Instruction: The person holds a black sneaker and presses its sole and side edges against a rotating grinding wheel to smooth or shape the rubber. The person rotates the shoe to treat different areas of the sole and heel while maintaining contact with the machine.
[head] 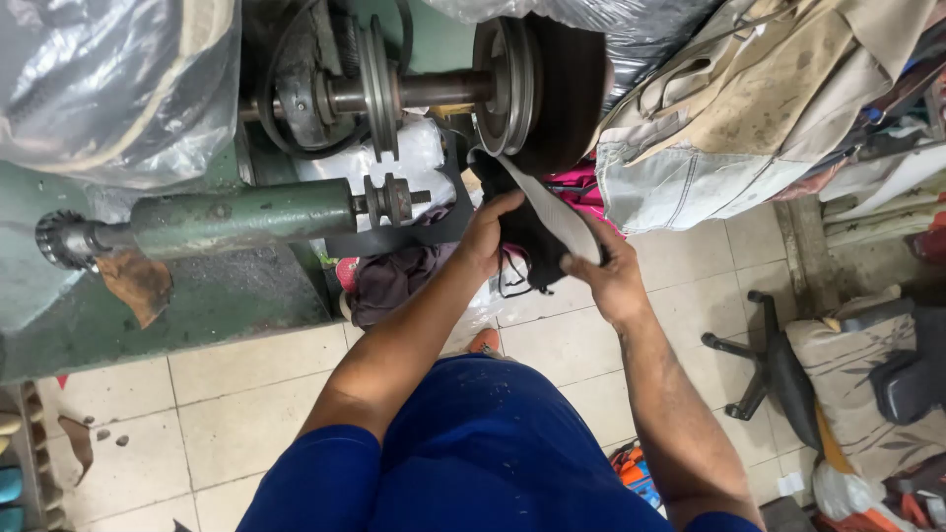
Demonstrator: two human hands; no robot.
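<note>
On tiled floor (246, 394), two hands, left hand (488, 232) and right hand (611, 276), grip one shoe (537, 222), seemingly.

Both bare forearms reach forward and upward from short blue sleeves, converging toward the middle of the view; the left hand (490, 233) sits slightly higher, wrist straight, fingers curled forward with the thumb side uppermost, its grip closed; the right hand (609, 278) lies just beside it and a little lower, wrist bent slightly inward, knuckles up, fingers folded in a closed grip; the two hands are near each other, not touching.
</note>
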